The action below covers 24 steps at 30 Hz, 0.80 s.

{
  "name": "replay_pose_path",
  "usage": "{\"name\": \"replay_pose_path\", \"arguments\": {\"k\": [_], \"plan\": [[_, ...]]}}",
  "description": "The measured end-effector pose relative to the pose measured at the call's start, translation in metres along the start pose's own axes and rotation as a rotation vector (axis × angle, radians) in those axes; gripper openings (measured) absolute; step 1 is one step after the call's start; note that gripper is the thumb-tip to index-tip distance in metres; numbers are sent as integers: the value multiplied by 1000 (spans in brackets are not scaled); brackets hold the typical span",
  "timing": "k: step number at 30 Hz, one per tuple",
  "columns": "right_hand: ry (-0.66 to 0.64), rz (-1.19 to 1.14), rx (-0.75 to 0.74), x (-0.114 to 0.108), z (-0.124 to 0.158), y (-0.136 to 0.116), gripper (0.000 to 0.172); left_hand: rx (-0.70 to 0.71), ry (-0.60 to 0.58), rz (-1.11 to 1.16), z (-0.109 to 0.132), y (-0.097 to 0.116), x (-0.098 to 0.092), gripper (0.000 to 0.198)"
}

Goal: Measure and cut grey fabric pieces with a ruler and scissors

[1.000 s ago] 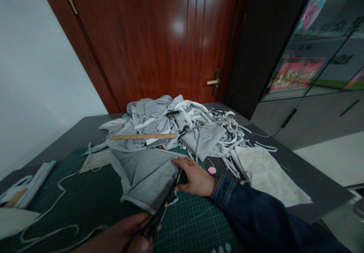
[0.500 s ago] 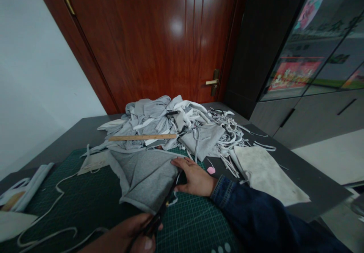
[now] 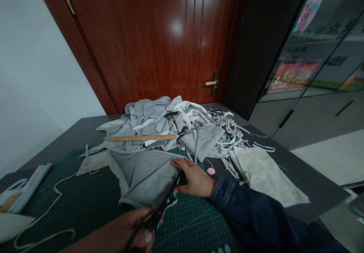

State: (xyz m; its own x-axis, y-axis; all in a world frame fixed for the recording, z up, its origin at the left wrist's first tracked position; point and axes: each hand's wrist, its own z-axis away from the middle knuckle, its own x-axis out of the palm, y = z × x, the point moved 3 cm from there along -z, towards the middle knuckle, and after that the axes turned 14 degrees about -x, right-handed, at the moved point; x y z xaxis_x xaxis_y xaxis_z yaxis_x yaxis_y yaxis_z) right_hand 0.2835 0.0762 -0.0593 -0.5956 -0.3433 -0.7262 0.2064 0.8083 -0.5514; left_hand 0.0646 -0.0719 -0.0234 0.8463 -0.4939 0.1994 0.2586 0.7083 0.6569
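Gripping scissors: left hand (image 3: 139,226), fingers curled closed around the handles of the black scissors (image 3: 168,200); how far the blades stand apart, can't tell.
Scissors axis: long way runs 7 to 1 o'clock, tips pointing at the gap between right thumb and fingers.
Grey cloth: grey cloth (image 3: 145,177) lies at 11 o'clock from the scissors' pivot, on the green cutting mat (image 3: 196,219); blades run along its lower-right edge.
Right hand: right hand (image 3: 196,179) at 1 o'clock from the pivot, fingers spread, fingertips resting on the cloth's right edge; pinch under them, can't tell.
Nearer hand: right, touching the cloth; left sits just below it, 6 o'clock side.
Wooden ruler: wooden ruler (image 3: 142,137) at 12 o'clock beyond the cloth, markings too small to read.
Cabinet glass: shapes on the glass (image 3: 330,36) at 2 o'clock, blurred, no legible text.
Brands/labels: none readable.
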Motion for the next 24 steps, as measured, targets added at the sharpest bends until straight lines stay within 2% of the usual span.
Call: {"name": "replay_pose_path", "arguments": {"k": [5, 11, 18, 21, 23, 24], "plan": [[-8, 4, 17, -1, -1, -3, 102, -5, -2, -19, -4, 3, -1, 36], [-6, 11, 26, -3, -1, -6, 102, 30, -20, 68, -8, -2, 0, 42], [11, -15, 20, -2, -1, -6, 109, 45, -1, 57, -9, -9, -2, 46], [30, -37, 2, -6, -1, -5, 117, 38, 19, 38, -10, -8, -2, 44], [58, -62, -33, -12, -1, -3, 112, 36, 28, 39, -11, -7, -2, 44], [79, -73, -55, -17, -1, -2, 101, 37, 31, 40, -10, -6, -2, 43]]}}
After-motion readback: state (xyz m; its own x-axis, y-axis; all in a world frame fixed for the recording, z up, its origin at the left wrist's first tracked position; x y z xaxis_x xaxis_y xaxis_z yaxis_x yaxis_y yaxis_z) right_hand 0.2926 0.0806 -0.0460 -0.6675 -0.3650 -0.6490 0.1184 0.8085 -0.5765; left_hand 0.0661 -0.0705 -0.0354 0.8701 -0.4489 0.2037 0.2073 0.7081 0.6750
